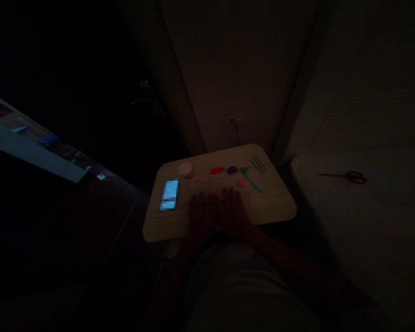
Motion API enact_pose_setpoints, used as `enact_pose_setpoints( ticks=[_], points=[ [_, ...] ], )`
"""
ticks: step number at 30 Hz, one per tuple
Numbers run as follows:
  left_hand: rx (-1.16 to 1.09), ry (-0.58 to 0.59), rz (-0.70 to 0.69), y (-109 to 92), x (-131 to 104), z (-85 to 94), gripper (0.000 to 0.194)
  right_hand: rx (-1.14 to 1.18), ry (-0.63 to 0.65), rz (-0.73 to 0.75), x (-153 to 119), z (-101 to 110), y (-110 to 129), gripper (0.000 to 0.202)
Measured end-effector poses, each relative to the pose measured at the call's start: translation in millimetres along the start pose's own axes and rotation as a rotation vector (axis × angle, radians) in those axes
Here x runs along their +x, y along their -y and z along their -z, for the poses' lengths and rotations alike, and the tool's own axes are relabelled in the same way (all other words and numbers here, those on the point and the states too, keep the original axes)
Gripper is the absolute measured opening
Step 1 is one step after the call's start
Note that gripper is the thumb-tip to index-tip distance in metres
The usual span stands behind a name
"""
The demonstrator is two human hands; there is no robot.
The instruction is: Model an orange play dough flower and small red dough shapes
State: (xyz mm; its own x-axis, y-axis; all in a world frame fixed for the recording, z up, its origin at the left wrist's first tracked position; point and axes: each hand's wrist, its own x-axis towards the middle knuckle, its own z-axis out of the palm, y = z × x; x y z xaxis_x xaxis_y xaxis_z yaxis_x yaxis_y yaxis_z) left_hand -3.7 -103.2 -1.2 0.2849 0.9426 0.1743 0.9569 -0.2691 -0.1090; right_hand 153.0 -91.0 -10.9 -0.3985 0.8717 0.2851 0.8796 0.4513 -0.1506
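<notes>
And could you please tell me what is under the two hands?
The wooden tabletop shows around the left hand and right hand, so it lies beneath them. What they cover is hidden, and it is too dark to tell whether anything else is there.

My left hand (pixel 202 213) and right hand (pixel 234 210) are dim, reddish shadows. A pixelated screen (pixel 169 195) glows brightest; much around me sinks toward black.

The left hand (pixel 203 214) and right hand (pixel 234 211) are resting side by side on the tabletop (pixel 275 205); a red piece (pixel 216 170) and purple piece (pixel 232 170) are lying beyond.
</notes>
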Motion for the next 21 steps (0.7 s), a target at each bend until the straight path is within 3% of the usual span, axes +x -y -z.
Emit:
enact_pose_setpoints(
  ticks=[3,11,14,21],
  points=[
    [-0.004,0.008,-0.02,1,-1,0.4,0.059,0.01,-0.007,0.018,-1,-1,1,0.064],
    [-0.014,0.008,0.063,12,49,-3.5,0.052,0.018,0.012,-0.035,50,-7,-11,0.055],
    [-0.004,0.013,0.064,10,39,-4.4,0.053,0.025,-0.001,-0.032,39,-6,-9,0.055],
    [0.009,0.004,-0.004,-1,-10,-0.2,0.059,0.042,-0.013,0.019,-7,1,0,0.062]
  ],
)
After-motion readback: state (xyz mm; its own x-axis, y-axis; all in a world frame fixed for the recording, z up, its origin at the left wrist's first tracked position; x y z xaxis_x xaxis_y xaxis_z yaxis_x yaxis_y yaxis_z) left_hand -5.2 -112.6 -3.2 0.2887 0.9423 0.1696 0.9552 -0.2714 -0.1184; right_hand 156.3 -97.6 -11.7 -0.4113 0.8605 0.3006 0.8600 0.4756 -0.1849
